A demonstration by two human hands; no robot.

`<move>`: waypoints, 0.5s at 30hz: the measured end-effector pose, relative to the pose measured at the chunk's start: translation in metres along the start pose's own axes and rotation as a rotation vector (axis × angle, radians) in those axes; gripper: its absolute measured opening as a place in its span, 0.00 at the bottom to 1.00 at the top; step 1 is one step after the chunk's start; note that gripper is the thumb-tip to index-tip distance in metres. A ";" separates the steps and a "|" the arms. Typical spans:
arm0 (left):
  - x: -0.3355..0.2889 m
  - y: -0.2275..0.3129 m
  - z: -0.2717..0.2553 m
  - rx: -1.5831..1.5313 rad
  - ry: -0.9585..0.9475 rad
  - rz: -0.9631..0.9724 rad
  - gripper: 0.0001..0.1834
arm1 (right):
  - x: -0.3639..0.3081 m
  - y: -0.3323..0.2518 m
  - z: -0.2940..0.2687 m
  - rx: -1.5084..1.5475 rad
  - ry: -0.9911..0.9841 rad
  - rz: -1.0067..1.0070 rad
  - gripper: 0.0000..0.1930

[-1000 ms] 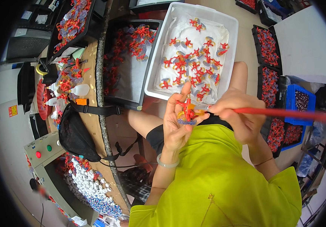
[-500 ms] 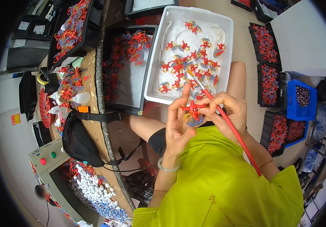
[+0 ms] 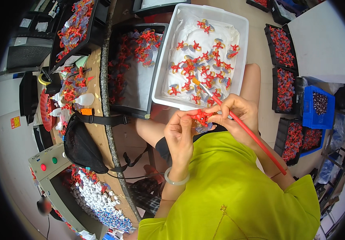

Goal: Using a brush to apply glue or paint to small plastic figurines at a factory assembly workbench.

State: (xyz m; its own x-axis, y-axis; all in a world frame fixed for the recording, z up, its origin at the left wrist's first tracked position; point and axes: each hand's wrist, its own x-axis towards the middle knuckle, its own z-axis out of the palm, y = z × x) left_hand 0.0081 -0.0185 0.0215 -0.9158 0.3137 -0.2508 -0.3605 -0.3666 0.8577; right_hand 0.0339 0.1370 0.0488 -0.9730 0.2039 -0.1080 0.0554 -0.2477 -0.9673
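Note:
Between my two hands is a small red toy figure (image 3: 201,116) with a clear, purplish base (image 3: 203,128). My left hand (image 3: 179,138) pinches one side of it between thumb and fingers. My right hand (image 3: 242,117) has thumb and fingertips at its other side. That same hand also grips a long red-handled paintbrush (image 3: 255,139), its tan bristles pointing up and left over the white tub (image 3: 243,48). On the tub's white cloth lie several similar red figures (image 3: 189,67) with clear and yellowish bases.
Left of the tub stands a black tray (image 3: 140,105) partly filled with figures. A workbench (image 3: 96,86) with white bottles (image 3: 85,99), a black bag (image 3: 82,146) and a grey machine (image 3: 46,160) runs along the left. Black crates (image 3: 279,105) and a blue crate (image 3: 318,116) line the right floor.
My left fingers have closed from a spread pose onto the figure, which has turned and shifted slightly left. The brush tip has moved a little left and down.

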 end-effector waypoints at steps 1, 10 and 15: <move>0.000 0.001 0.000 0.000 0.000 -0.001 0.18 | 0.000 -0.001 0.000 -0.003 -0.001 0.005 0.11; 0.000 0.006 0.003 -0.135 -0.032 -0.042 0.18 | -0.001 -0.004 0.000 0.008 -0.002 0.045 0.11; 0.005 0.009 0.003 -0.347 -0.149 -0.074 0.22 | 0.005 0.000 -0.004 0.077 0.021 -0.009 0.13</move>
State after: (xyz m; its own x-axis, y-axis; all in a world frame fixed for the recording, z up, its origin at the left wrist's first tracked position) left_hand 0.0011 -0.0178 0.0298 -0.8587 0.4646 -0.2165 -0.4862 -0.6048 0.6308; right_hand 0.0302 0.1416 0.0472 -0.9684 0.2261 -0.1053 0.0289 -0.3176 -0.9478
